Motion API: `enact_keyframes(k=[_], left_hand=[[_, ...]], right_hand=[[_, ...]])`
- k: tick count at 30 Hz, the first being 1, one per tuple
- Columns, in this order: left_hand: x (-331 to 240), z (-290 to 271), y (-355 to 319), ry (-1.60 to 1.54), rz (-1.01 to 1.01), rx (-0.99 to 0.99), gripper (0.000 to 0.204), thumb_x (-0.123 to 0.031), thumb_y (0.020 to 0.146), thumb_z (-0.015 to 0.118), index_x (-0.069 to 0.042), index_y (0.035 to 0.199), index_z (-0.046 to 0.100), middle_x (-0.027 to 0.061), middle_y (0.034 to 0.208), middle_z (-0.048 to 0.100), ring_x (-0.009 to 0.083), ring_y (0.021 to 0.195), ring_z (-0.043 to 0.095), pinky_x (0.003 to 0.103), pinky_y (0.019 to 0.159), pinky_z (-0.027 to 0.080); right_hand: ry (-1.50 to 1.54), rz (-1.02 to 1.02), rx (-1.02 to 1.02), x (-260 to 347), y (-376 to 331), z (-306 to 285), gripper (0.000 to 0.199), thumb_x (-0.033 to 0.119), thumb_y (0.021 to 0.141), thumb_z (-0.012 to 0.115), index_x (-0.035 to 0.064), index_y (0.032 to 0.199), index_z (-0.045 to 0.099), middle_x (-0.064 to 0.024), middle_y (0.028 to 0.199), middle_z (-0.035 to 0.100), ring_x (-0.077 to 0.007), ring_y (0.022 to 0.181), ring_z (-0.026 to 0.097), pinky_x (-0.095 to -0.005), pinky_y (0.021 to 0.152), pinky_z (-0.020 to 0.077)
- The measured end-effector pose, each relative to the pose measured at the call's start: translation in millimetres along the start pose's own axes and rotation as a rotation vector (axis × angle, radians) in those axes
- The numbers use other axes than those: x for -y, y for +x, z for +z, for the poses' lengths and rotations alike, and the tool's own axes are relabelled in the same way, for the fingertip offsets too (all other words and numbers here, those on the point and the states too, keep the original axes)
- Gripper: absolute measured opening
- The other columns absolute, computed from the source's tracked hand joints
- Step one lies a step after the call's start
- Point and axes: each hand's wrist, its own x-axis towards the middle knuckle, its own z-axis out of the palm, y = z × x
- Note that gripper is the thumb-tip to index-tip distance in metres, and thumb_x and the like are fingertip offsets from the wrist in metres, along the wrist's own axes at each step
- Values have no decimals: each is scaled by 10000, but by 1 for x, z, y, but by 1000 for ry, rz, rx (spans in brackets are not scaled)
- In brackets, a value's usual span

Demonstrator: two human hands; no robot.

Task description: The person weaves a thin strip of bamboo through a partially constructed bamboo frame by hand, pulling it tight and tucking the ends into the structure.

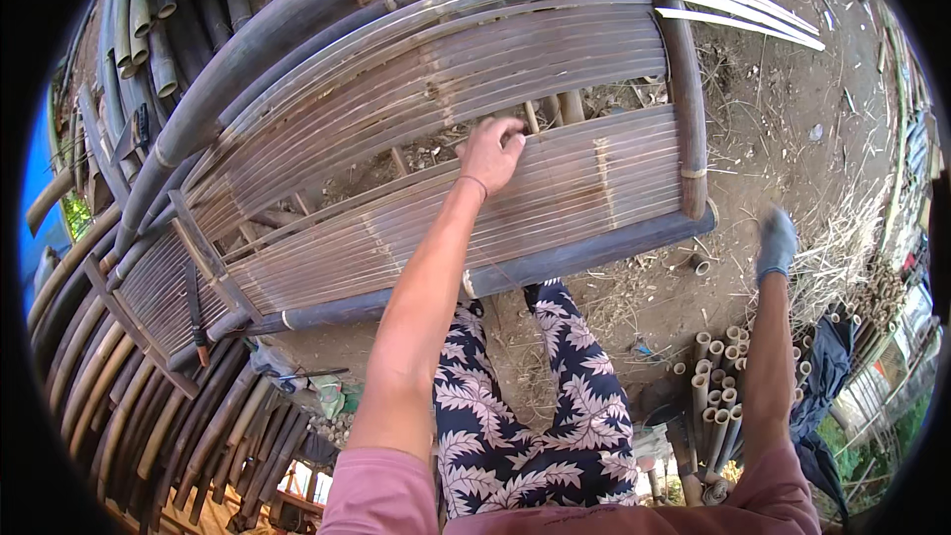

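A long bench-like bamboo frame (594,248) lies across in front of me, its thick dark poles bordering rows of thin slats (565,178). A lengthwise gap parts the far slats (495,59) from the near ones. My bare left hand (490,154) is at the gap, against the edge of the near slats. Its fingers are curled with thumb and forefinger close together; what they grip, if anything, is hidden. Off the frame's right end, my right hand (778,240) in a grey-blue glove hangs over the dirt floor. It is smeared by motion, so its fingers do not read clearly.
White split strips (738,0) rest on the far right corner. A long-bladed tool with a wooden handle (202,345) lies on the left end. Cut bamboo tubes (718,376) stand at lower right. Stacked poles (149,416) fill the left. Straw (842,248) litters the right.
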Motion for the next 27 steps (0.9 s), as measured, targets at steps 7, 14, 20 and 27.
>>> enact_keyframes(k=[7, 14, 20, 27], left_hand=[[32, -77, -78, 243, 292, -168, 386, -32, 806, 585, -30, 1191, 617, 172, 1249, 587, 347, 1186, 544, 432, 1033, 423], [64, -97, -181, 619, 770, 472, 556, -95, 772, 603, -99, 1322, 523, 123, 1341, 536, 298, 1316, 459, 463, 1148, 304], [84, -129, -150, 406, 532, 316, 222, -162, 854, 606, -97, 1065, 632, 111, 898, 638, 291, 895, 622, 415, 932, 475], [127, -166, -90, 256, -55, -212, 298, -55, 814, 540, -93, 1067, 691, 222, 970, 670, 368, 921, 643, 459, 847, 503]], right_hand=[[-241, -725, -121, 80, -262, 190, 527, 302, 746, 765, 18, 1143, 568, -158, 1157, 570, -338, 1043, 570, -432, 929, 462], [-767, -683, 743, 103, -358, 294, 189, 197, 806, 617, 62, 940, 614, -135, 993, 628, -298, 970, 605, -406, 839, 514], [-66, -233, 800, 189, -316, 152, 166, 194, 920, 631, 42, 863, 666, -50, 808, 643, -137, 745, 608, -283, 674, 503], [-57, -711, -171, 245, -184, 169, 100, 142, 890, 643, 62, 911, 700, -70, 807, 680, -149, 696, 626, -303, 659, 518]])
